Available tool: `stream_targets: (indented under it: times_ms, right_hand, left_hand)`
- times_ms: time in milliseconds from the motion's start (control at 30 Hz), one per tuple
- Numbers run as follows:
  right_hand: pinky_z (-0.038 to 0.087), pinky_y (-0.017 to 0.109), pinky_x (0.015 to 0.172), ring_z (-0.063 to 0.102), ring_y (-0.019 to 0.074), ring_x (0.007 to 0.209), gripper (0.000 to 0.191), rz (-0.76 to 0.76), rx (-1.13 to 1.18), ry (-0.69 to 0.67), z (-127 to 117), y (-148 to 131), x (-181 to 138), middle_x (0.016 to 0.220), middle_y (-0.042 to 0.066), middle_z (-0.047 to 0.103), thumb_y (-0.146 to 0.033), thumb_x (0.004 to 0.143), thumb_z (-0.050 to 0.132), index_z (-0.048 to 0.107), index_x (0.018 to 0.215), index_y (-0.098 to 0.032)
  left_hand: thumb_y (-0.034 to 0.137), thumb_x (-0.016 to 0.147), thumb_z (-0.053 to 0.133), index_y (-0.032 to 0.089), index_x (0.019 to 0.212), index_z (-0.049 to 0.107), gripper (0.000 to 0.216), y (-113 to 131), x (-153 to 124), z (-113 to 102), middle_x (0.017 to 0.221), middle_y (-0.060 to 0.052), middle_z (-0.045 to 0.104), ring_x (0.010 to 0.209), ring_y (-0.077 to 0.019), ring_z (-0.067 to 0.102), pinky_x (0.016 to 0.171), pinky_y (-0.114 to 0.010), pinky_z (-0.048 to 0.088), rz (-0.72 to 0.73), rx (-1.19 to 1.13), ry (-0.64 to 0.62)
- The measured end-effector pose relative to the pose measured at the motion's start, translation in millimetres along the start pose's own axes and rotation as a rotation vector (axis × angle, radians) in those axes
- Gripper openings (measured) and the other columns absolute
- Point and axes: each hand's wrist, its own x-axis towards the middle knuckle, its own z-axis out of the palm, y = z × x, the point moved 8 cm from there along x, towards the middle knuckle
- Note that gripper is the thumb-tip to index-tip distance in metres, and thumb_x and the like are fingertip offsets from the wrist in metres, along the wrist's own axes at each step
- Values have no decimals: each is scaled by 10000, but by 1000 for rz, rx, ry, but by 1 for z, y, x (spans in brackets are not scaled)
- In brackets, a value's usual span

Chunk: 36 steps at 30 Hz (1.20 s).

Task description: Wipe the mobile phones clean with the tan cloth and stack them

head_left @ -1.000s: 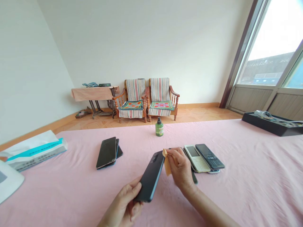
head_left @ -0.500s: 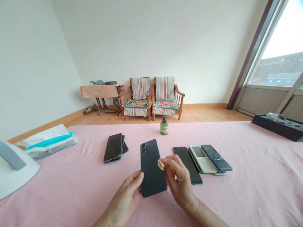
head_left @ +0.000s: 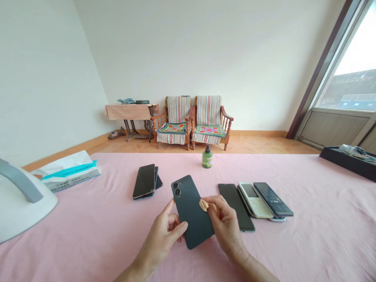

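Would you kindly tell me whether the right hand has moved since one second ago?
Yes; judged against the white keypad phone lying on the cloth, the right hand has shifted left and lower in view.

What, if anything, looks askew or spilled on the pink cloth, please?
Left of the held smartphone, a black phone juts out askew from under the top smartphone, so they look carelessly stacked. I see no spill.

The pink cloth (head_left: 117, 239) supports, left to right: a white object (head_left: 20, 211), a packet (head_left: 72, 172), a phone stack (head_left: 143, 182), an upright bottle (head_left: 207, 159), a second phone group (head_left: 258, 205), a black tray (head_left: 343, 163).
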Motion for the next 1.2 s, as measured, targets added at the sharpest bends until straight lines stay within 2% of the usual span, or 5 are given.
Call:
stream_targets:
  times_ms: [100,333,633,767,1200]
  right_hand:
    - [479,245,607,589,154,692,207,160,79,7,2,19,0,775,46,642,-310,842,528,687,828,-180]
    - [424,216,303,503,116,419,333,628,329,-16,10,54,-11,618,21,608,-438,671,664,672,793,-129]
    - [378,161,381,492,77,454,296,629,421,-61,9,44,-8,609,14,619,-396,674,709,684,758,-113]
    - [400,165,490,528,81,546,281,581,493,-116,10,32,-2,665,19,649,-389,679,736,697,756,-122]
    - [435,223,518,535,110,537,305,341,354,-137,5,-15,-5,693,10,591,-458,783,626,683,833,-163]
  left_hand:
    - [380,807,648,142,1477,23,947,-2,-2,2,606,63,526,537,-127,508,549,-228,418,11,55,51]
    - [274,881,503,156,1239,591,387,6,-7,7,962,-65,690,898,-192,629,839,-276,483,72,313,35]
    - [110,885,445,232,1182,631,371,38,-23,17,680,-20,557,595,-138,572,527,-217,513,690,984,128]
    - [107,907,456,184,1164,620,314,60,-33,23,952,-99,620,922,-205,607,788,-342,560,921,1075,178]
    - [30,885,395,166,1154,570,348,69,-30,0,1050,-97,645,1016,-166,626,871,-257,530,847,910,179]
